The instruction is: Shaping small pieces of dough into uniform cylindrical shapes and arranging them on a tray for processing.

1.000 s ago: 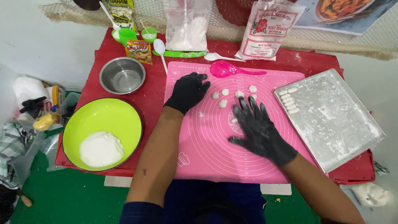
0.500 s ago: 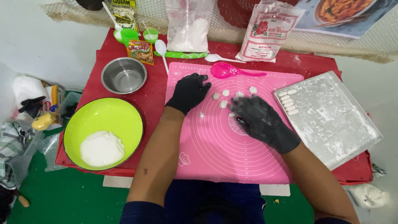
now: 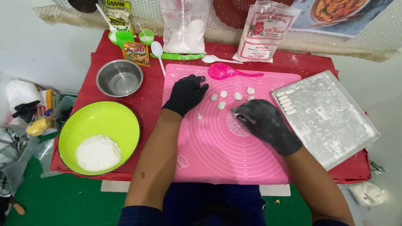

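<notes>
Both my hands wear black gloves dusted with flour. My left hand [image 3: 186,93] rests flat on the pink silicone mat [image 3: 217,155], fingers slightly apart, holding nothing. My right hand [image 3: 264,123] lies palm down on the mat, curled over a spot near its centre; anything beneath it is hidden. Several small white dough pieces [image 3: 236,96] lie on the mat between and just beyond the hands. A floured metal tray [image 3: 335,121] to the right carries a row of short shaped dough sticks [image 3: 285,101] at its near-left corner.
A green bowl [image 3: 121,121] with a white dough lump [image 3: 97,152] sits at the left, an empty steel bowl [image 3: 119,78] behind it. A pink spoon [image 3: 228,72], white spoons, flour bags [image 3: 264,31], a seasoning packet and small green cups stand along the back of the red table.
My right hand has pulled back from a spread-out flat pose and curled in towards the mat's centre. The left hand has stayed in place.
</notes>
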